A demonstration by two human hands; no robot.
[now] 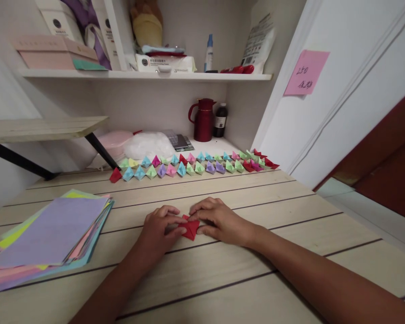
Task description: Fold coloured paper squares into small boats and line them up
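Observation:
A small red folded paper piece (191, 228) lies on the wooden table (222, 279) in front of me. My left hand (160, 227) presses on its left side with curled fingers and thumb. My right hand (218, 219) holds its right side, fingers bent over the top edge. Both hands pinch the paper between them. Beyond them, two rows of several small folded paper boats (195, 165) in red, blue, green, purple and pink run across the table's far edge.
A stack of coloured paper sheets (50, 236) lies at the left. A dark red jug (203, 119) and a dark bottle (220, 119) stand at the back. A pink sticky note (306, 72) hangs on the white door at right. A shelf above holds boxes.

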